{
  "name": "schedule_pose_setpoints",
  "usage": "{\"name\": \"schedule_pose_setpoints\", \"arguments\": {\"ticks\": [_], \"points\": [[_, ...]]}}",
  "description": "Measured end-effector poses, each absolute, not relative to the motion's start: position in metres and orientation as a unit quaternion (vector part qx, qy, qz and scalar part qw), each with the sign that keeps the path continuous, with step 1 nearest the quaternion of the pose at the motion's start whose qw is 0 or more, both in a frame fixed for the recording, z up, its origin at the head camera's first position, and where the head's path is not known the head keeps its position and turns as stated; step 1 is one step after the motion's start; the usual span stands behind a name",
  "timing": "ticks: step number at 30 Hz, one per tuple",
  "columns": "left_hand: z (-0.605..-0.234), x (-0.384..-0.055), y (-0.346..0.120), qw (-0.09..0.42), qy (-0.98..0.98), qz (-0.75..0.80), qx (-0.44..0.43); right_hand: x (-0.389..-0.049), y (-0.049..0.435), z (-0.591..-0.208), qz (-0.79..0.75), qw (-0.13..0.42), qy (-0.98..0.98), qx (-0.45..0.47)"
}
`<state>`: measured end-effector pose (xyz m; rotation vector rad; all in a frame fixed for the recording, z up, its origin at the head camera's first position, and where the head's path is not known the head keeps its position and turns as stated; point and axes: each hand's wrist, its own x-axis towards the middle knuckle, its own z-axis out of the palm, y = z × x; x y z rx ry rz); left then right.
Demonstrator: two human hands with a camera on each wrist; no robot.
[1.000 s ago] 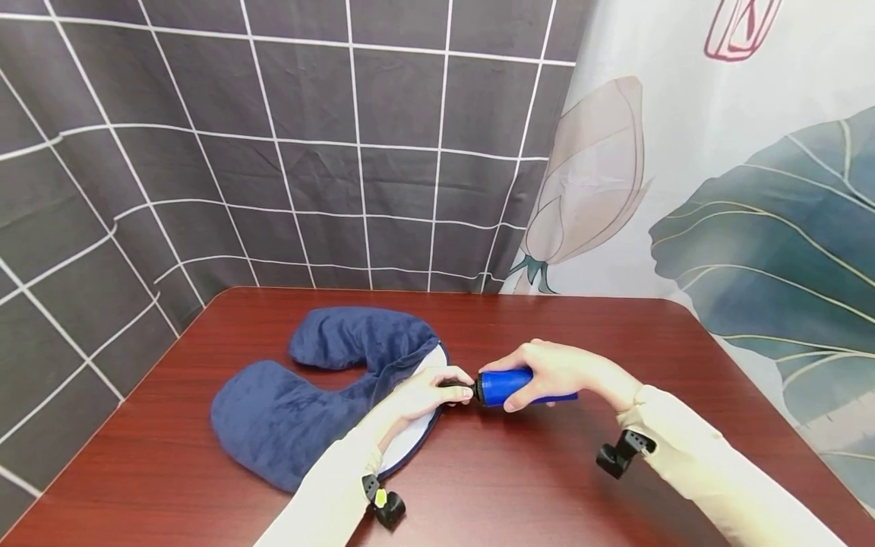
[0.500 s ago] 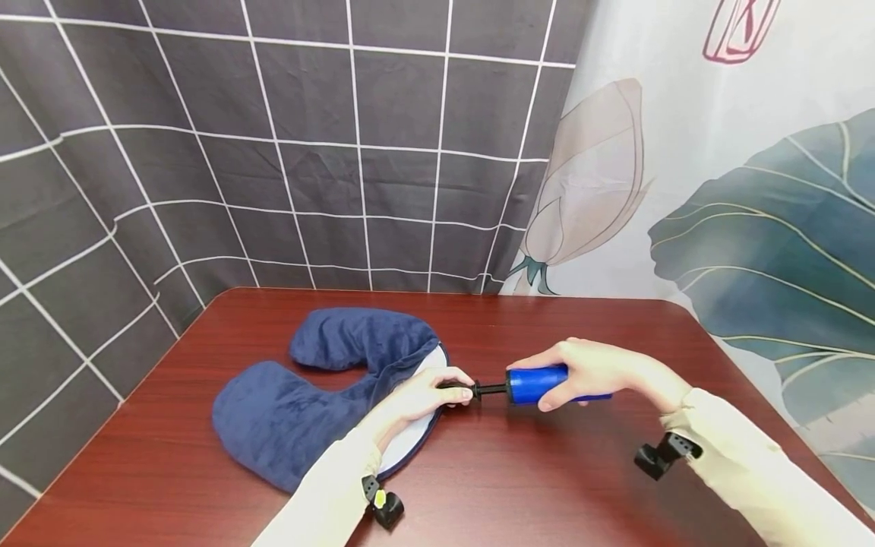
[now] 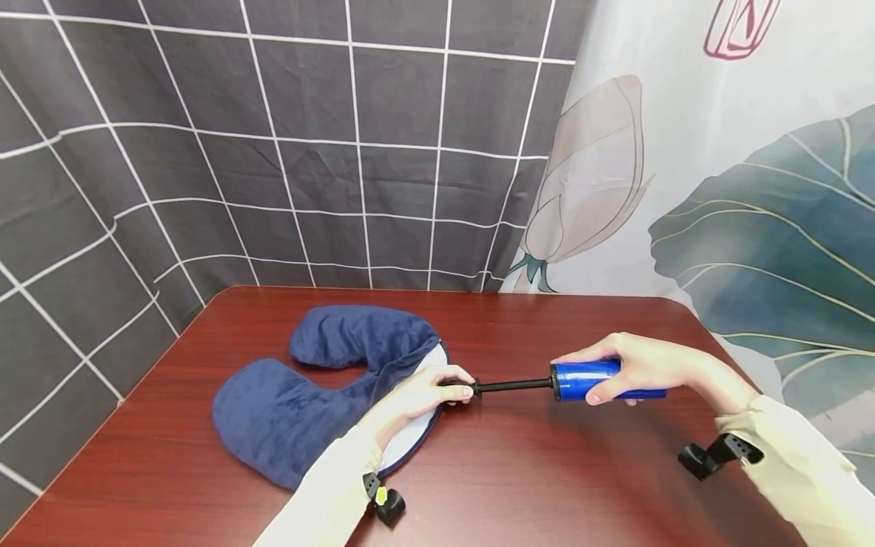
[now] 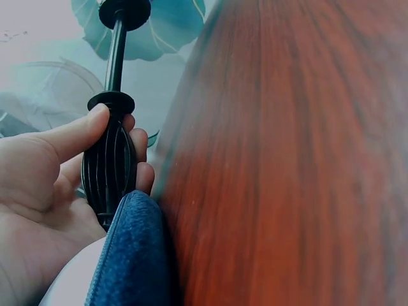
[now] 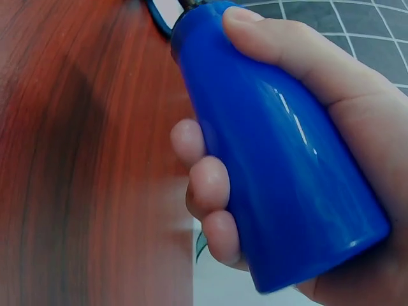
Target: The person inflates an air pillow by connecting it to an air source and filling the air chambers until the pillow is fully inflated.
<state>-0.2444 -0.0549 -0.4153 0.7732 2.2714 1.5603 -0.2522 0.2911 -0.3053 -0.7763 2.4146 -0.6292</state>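
Observation:
A hand pump with a blue barrel [image 3: 581,380] stretches between both hands over the table, its thin black rod [image 3: 516,386] drawn well out. My left hand [image 3: 425,393] grips the ribbed black handle [image 4: 109,169], thumb near the collar at its top. Around the blue barrel curl the fingers and thumb of my right hand [image 3: 645,365]; the right wrist view shows them wrapped round its smooth side. A navy plush U-shaped neck pillow [image 3: 273,422] lies left of the pump. Its white inner face [image 3: 410,448] sits under my left hand and forearm.
The dark red wooden table [image 3: 519,486] runs back to a grey grid curtain [image 3: 403,175] and a pale curtain with lotus prints [image 3: 683,114]. A black wrist camera [image 3: 390,505] sits on the left sleeve, another camera [image 3: 704,460] on the right.
My right hand has moved steadily right with the blue barrel, drawing the pump's black rod out from nearly hidden to long. The left hand and the neck pillow stay in place.

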Motion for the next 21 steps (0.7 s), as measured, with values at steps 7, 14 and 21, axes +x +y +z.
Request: {"name": "schedule_pose_setpoints", "arguments": {"ticks": [7,14,21], "points": [[-0.416,-0.244,-0.051,0.135,0.791,0.539,0.255,-0.261,0.269,-0.316,-0.237,0.265,0.885,-0.3],[-0.42,-0.243,-0.05,0.129,0.794,0.536,0.256,-0.268,0.217,-0.339,-0.226,0.242,0.879,-0.342],[-0.417,-0.243,-0.051,0.13,0.796,0.535,0.251,-0.268,0.197,-0.344,-0.222,0.239,0.885,-0.331]]}}
